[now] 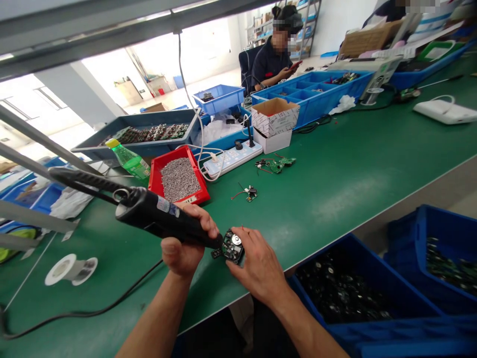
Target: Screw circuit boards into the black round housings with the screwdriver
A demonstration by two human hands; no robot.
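My left hand is wrapped round a black electric screwdriver, which lies tilted with its nose down to the right. The nose meets a small circuit board assembly with a round white part on it. Fingers and thumb of my right hand grip that board from the right, at the table's front edge. The screwdriver's tip is hidden against the board. Farther back lie a small loose board with a red wire and a larger green circuit board.
A red bin of screws stands behind the screwdriver, beside a green bottle and a white power strip. A wire spool lies left. Blue crates of parts sit below the table's right edge. Across the table, a person holds a phone.
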